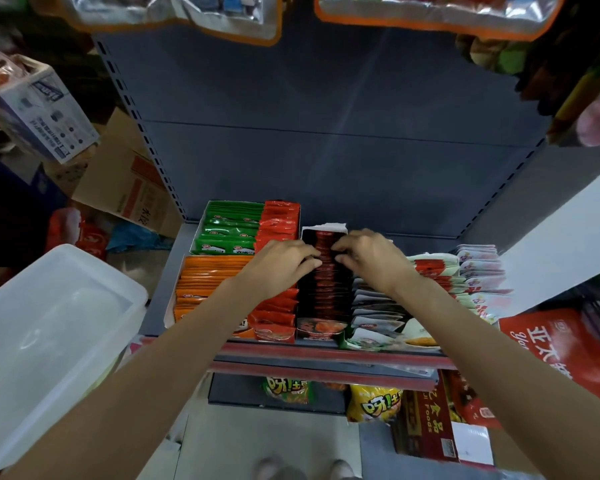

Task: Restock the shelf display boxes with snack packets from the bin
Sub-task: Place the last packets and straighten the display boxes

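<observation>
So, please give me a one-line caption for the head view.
Both hands, left and right, press on dark red snack packets in a shelf display box.

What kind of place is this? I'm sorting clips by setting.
Most likely a small grocery or snack shop. A grey metal shelf unit holds display boxes packed with rows of snack packets, bagged snacks sit on the shelf below, and cardboard cartons are stacked beside it.

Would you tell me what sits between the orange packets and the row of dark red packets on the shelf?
In the head view, a row of bright red packets lies between the orange packets and the dark red packets, partly covered by the left hand.
</observation>
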